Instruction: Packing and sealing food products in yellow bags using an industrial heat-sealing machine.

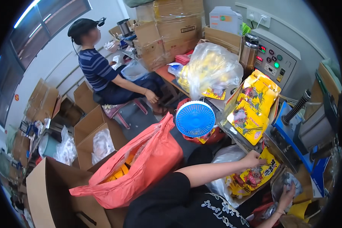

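My left hand point(252, 160) is closed on the top edge of a yellow printed pouch point(263, 171). That pouch lies over more yellow pouches point(237, 190) in a tray lined with a clear plastic bag point(221, 167). Lower right, my right hand point(287, 198) has its fingers curled against a clear plastic packet point(291, 183), whose contents I cannot make out. Just beyond my left hand, a stack of yellow pouches point(249, 119) fills a box beside a blue-framed machine point(292, 133).
A blue fan point(195, 119) stands ahead of me. To my left, a red sack point(155, 159) holding yellow pouches leans over an open carton point(51, 193). A large clear bag point(212, 68) sits on the table near a control box point(275, 57). Another person point(102, 72) sits at the far left.
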The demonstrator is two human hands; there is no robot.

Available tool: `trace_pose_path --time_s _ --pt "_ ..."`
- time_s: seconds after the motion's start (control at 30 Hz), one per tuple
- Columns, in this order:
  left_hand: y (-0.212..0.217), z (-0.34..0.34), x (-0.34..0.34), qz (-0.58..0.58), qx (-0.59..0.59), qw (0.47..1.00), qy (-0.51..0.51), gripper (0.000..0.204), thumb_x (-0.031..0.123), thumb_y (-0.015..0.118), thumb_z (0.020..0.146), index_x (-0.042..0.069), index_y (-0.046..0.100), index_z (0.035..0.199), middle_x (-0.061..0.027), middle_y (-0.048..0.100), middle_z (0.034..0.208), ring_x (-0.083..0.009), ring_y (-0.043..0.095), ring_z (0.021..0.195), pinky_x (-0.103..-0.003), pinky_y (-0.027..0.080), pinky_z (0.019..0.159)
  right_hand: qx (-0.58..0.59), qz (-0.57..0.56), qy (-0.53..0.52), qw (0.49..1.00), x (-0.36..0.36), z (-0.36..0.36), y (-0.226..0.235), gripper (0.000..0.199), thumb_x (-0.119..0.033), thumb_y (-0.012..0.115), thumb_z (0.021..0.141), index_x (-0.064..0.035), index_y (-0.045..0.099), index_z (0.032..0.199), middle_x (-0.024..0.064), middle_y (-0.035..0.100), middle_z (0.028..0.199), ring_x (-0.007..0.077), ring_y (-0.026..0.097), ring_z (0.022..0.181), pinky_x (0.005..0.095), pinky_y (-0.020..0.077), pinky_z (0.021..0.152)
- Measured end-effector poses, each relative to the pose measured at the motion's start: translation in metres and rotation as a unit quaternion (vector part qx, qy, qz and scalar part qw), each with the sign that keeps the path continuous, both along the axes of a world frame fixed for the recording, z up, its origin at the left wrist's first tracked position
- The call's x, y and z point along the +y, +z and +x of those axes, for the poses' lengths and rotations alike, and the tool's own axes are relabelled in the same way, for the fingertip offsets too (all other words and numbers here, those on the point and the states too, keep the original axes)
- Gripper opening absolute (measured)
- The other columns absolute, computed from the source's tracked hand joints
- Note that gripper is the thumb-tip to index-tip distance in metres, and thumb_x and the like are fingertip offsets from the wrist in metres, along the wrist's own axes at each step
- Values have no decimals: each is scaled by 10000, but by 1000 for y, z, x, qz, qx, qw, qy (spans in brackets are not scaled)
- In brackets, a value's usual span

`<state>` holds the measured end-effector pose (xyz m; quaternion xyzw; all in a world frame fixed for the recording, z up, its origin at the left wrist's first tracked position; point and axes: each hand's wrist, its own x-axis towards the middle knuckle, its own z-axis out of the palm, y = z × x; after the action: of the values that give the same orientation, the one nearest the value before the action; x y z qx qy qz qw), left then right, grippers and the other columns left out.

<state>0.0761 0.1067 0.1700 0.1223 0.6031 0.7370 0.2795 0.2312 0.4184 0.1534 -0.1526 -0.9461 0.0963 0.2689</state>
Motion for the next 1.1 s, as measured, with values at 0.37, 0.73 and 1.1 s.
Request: trace_pose_path --time_s 0.37,0.73,1.1 --pt "4 -39 -93 -316 575 741 143 578 150 736 672 152 591 1233 -113 568 1227 -314 504 1164 -452 371 998 42 -150 -6 988 -19 11 15 203 -59 570 866 -15 624 1056 148 631 1045 303 594 1014 353 448 894" --pt "42 0 -95 -110 282 946 113 123 74 691 812 -36 654 855 -70 591 675 -128 531 639 -301 420 610 178 -347 4 921 -64 -1 36 211 -170 708 790 -45 661 954 106 682 894 208 655 793 330 507 706" --pt "9 60 -59 -209 255 936 -122 157 79 691 810 -65 637 841 -83 617 715 -119 550 668 -284 441 630 -64 -413 353 837 -151 -15 83 280 -178 692 757 -14 658 982 101 680 877 178 638 821 334 492 718"
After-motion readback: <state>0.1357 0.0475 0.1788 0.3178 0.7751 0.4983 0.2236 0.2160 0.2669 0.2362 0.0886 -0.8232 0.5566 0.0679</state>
